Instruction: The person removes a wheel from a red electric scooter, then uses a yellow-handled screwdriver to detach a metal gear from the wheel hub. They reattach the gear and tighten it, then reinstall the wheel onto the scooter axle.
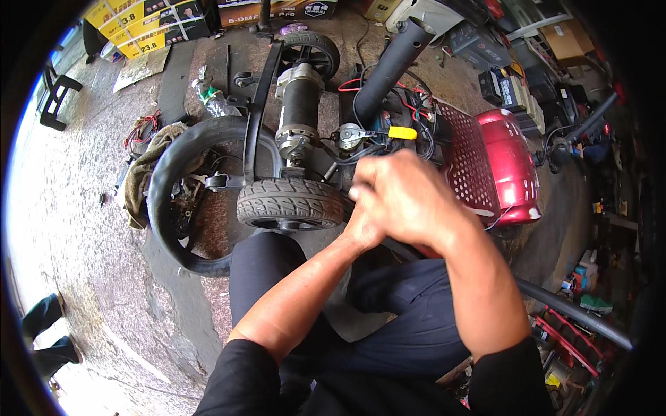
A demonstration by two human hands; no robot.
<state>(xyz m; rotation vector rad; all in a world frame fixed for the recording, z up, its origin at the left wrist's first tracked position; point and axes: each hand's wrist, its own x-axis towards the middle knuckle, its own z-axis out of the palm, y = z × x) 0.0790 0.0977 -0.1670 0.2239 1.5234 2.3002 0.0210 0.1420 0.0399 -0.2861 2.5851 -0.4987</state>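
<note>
My left hand [367, 221] and my right hand [408, 195] are close together over the near side of an overturned or stripped-down scooter chassis; the right hand covers much of the left and is blurred. Whether anything lies between the fingers is hidden. Just beyond them are a round metal brake part with a lever [354, 136], a yellow-sleeved piece [402, 133] and a tangle of wires. A treaded rubber wheel [291, 203] is left of the hands, with a cylindrical motor [301, 106] behind it. A black steel tube [393, 70] slants up behind the wires.
A loose black tyre [164, 208] lies on the floor at left, by a rag [136, 200] and a plastic bottle [216, 101]. Red bodywork [507, 166] is at right. Batteries [478, 44] and boxes [140, 26] stand behind. Another person's legs [47, 333] show at far left.
</note>
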